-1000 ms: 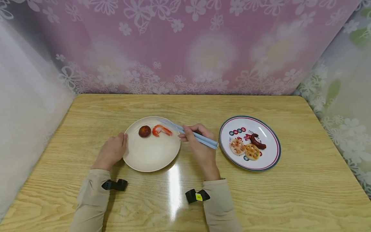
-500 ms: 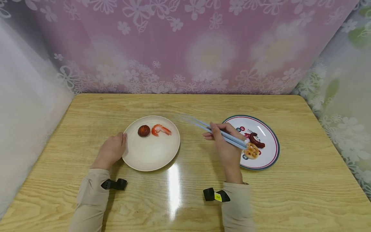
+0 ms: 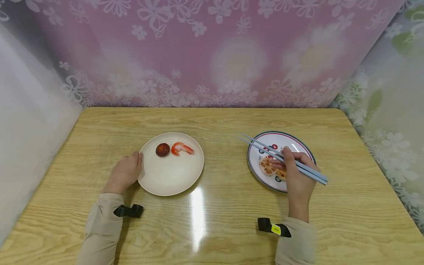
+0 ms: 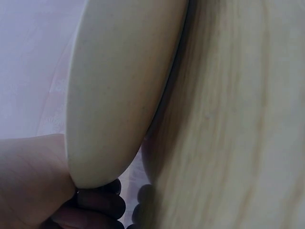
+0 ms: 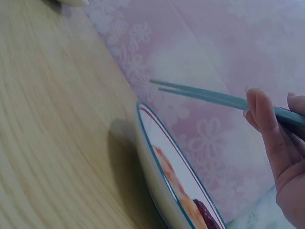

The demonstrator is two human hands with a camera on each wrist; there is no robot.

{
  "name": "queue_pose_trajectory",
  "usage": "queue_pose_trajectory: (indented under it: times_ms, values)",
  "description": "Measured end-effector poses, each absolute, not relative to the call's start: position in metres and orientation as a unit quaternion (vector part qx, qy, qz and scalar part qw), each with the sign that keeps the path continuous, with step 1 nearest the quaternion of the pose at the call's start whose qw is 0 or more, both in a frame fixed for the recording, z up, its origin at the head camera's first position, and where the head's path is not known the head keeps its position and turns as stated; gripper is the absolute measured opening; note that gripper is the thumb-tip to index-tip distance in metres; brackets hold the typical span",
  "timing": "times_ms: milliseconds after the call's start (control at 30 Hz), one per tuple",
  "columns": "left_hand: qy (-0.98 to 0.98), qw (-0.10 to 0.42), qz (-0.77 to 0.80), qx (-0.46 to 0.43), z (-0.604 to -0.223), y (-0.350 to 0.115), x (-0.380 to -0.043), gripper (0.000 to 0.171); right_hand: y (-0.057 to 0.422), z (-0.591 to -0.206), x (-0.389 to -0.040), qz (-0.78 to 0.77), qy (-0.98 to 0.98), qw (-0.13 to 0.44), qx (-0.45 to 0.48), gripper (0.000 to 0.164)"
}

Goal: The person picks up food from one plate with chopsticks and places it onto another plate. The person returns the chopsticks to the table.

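My left hand (image 3: 125, 171) pinches the left rim of a cream plate (image 3: 169, 180), thumb at the edge and fingers curled beneath, as the left wrist view shows. On that plate lie a round brown mushroom cap (image 3: 162, 149) and an orange-and-white shrimp (image 3: 182, 148). A pair of light blue chopsticks (image 3: 308, 171) is held in my right hand (image 3: 299, 180), over a patterned white plate (image 3: 281, 138). Their tips are slightly apart with nothing between them, pointing left and away. Under the hand, lotus root slices (image 3: 267, 166) show on the patterned plate; a dark red sausage piece (image 5: 206, 212) appears in the right wrist view.
Both plates stand on a wood-grain table (image 3: 218, 206), with a gap of bare wood between them. A pink flowered curtain (image 3: 198, 55) hangs along the far edge. Pale curtains flank the left and right sides.
My right hand has moved right with the chopsticks, from the shrimp on the cream plate to above the patterned plate. The left hand stays at the cream plate's rim.
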State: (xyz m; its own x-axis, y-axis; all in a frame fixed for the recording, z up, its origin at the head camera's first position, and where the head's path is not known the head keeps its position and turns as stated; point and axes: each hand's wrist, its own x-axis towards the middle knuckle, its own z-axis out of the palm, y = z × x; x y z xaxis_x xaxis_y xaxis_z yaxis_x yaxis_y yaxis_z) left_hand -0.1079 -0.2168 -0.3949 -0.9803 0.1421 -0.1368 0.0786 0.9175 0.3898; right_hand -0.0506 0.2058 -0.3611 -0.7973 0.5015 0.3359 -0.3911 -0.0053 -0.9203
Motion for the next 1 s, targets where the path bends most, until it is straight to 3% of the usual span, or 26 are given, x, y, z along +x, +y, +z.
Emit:
queue_pose_trajectory:
  times_ms: [133,1000]
  values:
    - [0.976,0.079,0.197,0.055,-0.395,-0.218,-0.109,0.041,0.219,-0.360,-0.043,0.714,-0.616,0.320,-0.091,0.034]
    - [0.976,0.081,0.198,0.052,-0.397,-0.218,-0.108,0.040,0.295,-0.368,0.001,0.741,-0.515,0.390,-0.182,0.028]
